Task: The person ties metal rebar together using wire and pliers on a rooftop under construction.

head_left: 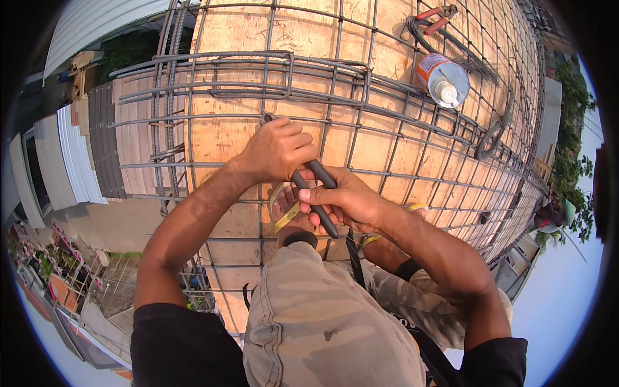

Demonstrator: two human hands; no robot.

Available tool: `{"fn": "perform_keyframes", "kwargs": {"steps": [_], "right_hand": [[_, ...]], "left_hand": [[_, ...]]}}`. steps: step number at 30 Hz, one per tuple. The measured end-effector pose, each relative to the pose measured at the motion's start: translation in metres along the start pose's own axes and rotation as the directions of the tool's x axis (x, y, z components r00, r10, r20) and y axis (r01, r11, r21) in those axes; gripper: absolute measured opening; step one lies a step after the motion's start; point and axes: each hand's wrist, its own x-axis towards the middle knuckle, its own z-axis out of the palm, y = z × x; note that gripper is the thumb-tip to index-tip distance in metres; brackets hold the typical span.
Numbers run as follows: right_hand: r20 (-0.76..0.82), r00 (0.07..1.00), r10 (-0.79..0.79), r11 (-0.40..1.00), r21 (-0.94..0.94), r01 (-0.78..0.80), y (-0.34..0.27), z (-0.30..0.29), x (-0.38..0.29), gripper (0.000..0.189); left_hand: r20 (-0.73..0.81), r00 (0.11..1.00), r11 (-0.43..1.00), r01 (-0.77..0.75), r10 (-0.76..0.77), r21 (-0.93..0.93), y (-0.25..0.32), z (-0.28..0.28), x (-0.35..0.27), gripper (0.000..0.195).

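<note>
Both of my hands are on a pair of pincers with dark grey handles (313, 203), above a mat of tied steel rebar (232, 117) on plywood sheets (232, 140). My left hand (285, 149) is closed around the tool nearer its head, which points at a rebar crossing; whether the jaws touch the bar cannot be told. With thumb and fingers, my right hand (338, 196) grips the lower handles. A sandalled foot stands under the hands. Just beyond them runs a long rebar cage with rectangular stirrups (290, 77).
A metal can (442, 82) lies at the upper right, beside red-handled pincers (437, 20) and a bundle of tie wire (454, 53). More coiled wire (493, 138) rests on the bars. The deck's edge drops off at left above roofs. Another person (556, 216) is at far right.
</note>
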Motion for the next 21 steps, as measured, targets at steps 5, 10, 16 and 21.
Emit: {"fn": "perform_keyframes", "kwargs": {"steps": [5, 10, 16, 21], "right_hand": [[-0.125, 0.982, 0.139, 0.880, -0.439, -0.180, -0.013, -0.007, -0.007, 0.060], [-0.259, 0.952, -0.166, 0.603, -0.790, -0.110, -0.009, 0.020, -0.021, 0.070], [-0.206, 0.963, -0.171, 0.892, -0.447, 0.063, 0.014, 0.017, -0.012, 0.051], [0.088, 0.985, 0.146, 0.883, 0.439, -0.170, 0.018, 0.029, -0.011, 0.034]], "left_hand": [[0.212, 0.977, 0.997, 0.006, 0.010, -0.072, -0.006, -0.005, 0.011, 0.020], [0.496, 0.866, 0.993, 0.101, -0.060, -0.056, -0.004, -0.021, 0.029, 0.020], [0.772, 0.629, 0.984, 0.174, -0.090, -0.027, -0.002, -0.042, 0.044, 0.027], [-0.367, 0.929, 0.983, -0.019, -0.050, -0.182, 0.008, 0.006, -0.014, 0.042]]}}
